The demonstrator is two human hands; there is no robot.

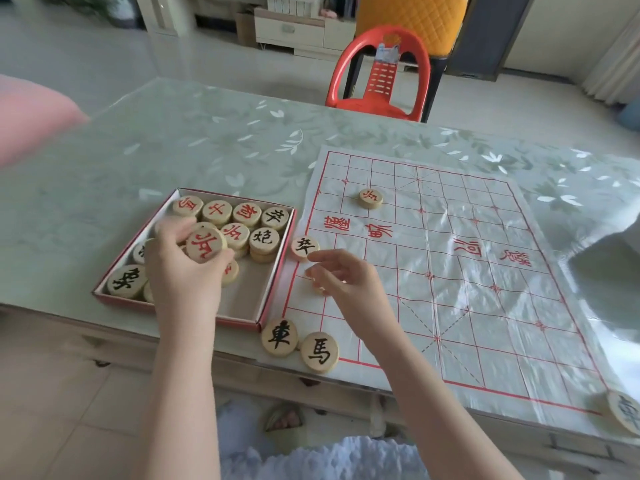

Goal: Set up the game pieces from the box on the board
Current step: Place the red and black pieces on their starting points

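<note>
The setup looks barely begun. Only a handful of xiangqi pieces are out of the cardboard box [263,306]: one red-lettered disc [370,198] stands alone in the far half of the plastic board sheet [485,271], a black-lettered disc [304,248] sits at the sheet's left edge, and two black discs, the chariot [279,337] and the horse [319,352], lie touching at the near-left corner. Another disc [623,412] shows at the near-right corner, cut off by the frame. Most pieces remain stacked in the box, so nearly all placing is left.

The left hand [183,271] is over the box, its fingers curled around a red-lettered soldier disc [204,244], tilted up. The right hand [346,282] hovers over the sheet's left edge, fingers loosely bent; the index fingertip appears to touch the black-lettered disc, and whether it covers another piece cannot be told.
</note>
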